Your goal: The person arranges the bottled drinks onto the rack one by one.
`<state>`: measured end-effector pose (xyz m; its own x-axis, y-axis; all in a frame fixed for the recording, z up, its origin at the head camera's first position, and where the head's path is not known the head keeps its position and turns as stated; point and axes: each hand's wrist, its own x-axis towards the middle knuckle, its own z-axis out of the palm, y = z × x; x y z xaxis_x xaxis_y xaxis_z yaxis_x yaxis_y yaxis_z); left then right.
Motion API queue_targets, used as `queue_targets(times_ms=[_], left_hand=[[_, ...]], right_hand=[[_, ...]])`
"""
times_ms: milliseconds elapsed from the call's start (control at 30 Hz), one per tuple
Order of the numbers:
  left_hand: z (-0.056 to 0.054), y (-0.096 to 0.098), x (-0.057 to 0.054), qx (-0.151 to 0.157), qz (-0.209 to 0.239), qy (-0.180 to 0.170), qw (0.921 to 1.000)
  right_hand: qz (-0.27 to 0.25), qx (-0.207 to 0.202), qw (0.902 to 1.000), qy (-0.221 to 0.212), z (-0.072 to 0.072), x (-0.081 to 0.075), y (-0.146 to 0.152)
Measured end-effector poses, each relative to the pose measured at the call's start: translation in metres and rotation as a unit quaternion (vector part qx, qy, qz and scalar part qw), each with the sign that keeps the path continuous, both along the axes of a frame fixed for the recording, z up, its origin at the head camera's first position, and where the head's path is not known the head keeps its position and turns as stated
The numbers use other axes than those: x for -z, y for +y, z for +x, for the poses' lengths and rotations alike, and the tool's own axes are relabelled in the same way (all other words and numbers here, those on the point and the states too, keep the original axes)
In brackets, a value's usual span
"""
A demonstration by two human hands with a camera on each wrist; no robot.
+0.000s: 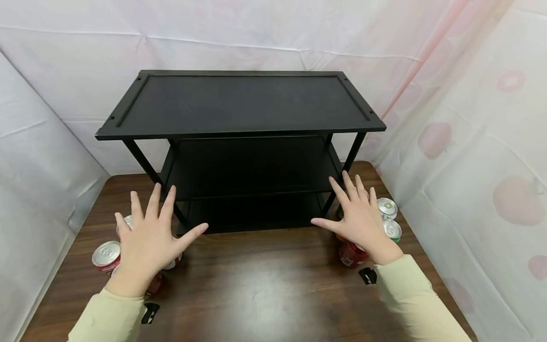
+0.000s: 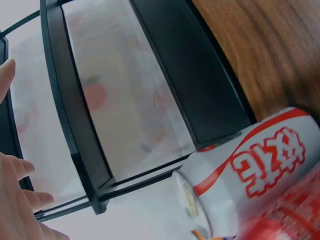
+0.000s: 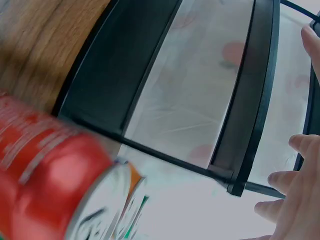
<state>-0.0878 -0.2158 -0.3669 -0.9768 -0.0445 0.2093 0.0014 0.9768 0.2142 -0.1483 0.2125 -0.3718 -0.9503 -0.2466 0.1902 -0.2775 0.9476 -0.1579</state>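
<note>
My left hand (image 1: 149,242) is spread above a group of drink cans on the left, holding nothing. A red can with a silver lid (image 1: 106,255) shows beside it; a white can with red markings (image 2: 255,165) appears in the left wrist view. Across the table, my right hand (image 1: 361,221), also spread and holding nothing, hovers over more cans. Below its wrist is a red can (image 1: 352,254), with a silver-topped can (image 1: 391,229) to its right. Between the hands stands a black three-tier shelf (image 1: 252,102) with bare tiers. Each hand partly hides the cans under it.
The shelf stands on a dark wooden table (image 1: 256,285). Small black pieces lie near the left wrist (image 1: 150,313) and right wrist (image 1: 368,275). White cloth with faint fruit prints (image 1: 466,156) hangs behind and at both sides.
</note>
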Motion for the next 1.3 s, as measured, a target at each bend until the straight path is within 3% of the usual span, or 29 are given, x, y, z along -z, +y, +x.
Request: queue_targets(times_ms=[333,467,567,700,900,1100,1167,1233,1300], left_hand=[[-0.002,-0.007,-0.025,-0.004,-0.004,0.046,0.9989],[-0.005,-0.008,-0.034,0.005,-0.005,0.109,0.9941],[-0.009,-0.008,-0.039,0.02,-0.009,0.199,0.9798],[-0.014,-0.008,-0.045,0.034,-0.016,0.308,0.9505],[-0.019,-0.009,-0.056,0.035,0.003,0.375,0.9264],[-0.034,-0.011,-0.068,0.061,0.04,0.44,0.8949],[-0.04,-0.011,-0.073,0.073,0.042,0.447,0.8908],[-0.044,-0.013,-0.079,0.081,0.036,0.438,0.8947],[-0.048,-0.015,-0.084,0.081,0.029,0.42,0.9035]], right_hand=[[-0.015,0.01,0.9998,-0.003,0.019,0.021,0.025],[-0.016,0.022,0.9996,-0.006,0.027,0.033,0.034],[-0.018,0.033,0.9993,-0.005,0.033,0.043,0.038],[-0.021,0.042,0.9989,-0.001,0.039,0.055,0.04],[-0.028,0.05,0.9982,-0.017,0.046,0.068,0.044],[-0.033,0.059,0.9974,-0.023,0.052,0.079,0.052],[-0.033,0.062,0.9973,-0.02,0.055,0.082,0.055],[-0.033,0.062,0.9974,-0.013,0.058,0.084,0.058],[-0.035,0.062,0.9974,-0.005,0.06,0.087,0.06]])
